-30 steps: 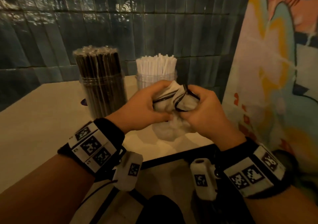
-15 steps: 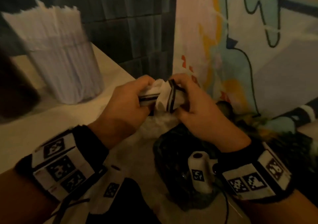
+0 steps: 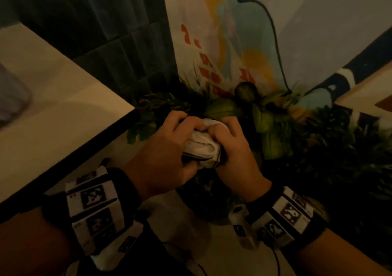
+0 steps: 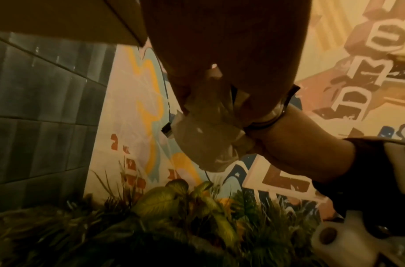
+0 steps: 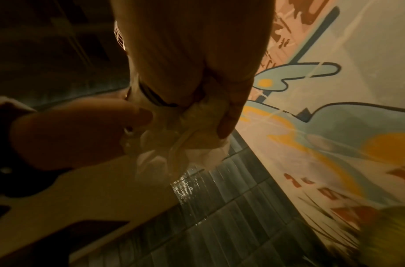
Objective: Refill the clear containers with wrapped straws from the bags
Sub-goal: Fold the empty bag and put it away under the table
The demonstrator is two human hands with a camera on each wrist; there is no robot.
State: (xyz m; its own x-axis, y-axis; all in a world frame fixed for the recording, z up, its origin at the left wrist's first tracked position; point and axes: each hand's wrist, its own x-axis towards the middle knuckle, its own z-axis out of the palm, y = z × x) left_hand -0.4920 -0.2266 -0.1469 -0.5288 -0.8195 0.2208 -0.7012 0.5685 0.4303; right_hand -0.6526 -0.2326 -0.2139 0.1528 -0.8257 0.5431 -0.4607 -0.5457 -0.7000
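1. A clear container (image 3: 10,97) shows only as a blurred edge at the far left of the table (image 3: 63,106); its contents cannot be made out.
2. The bag (image 3: 201,148) is crumpled into a white wad with thin dark stripes along its edge, pale and translucent from the wrist views.
3. It sits between both hands, off the table's corner and above green plants (image 3: 271,123).
4. The left hand (image 3: 167,154) has its grip curled round the wad's left side.
5. The right hand (image 3: 233,148) has its grip pinching the right side, fingers (image 5: 233,108) folded over it.
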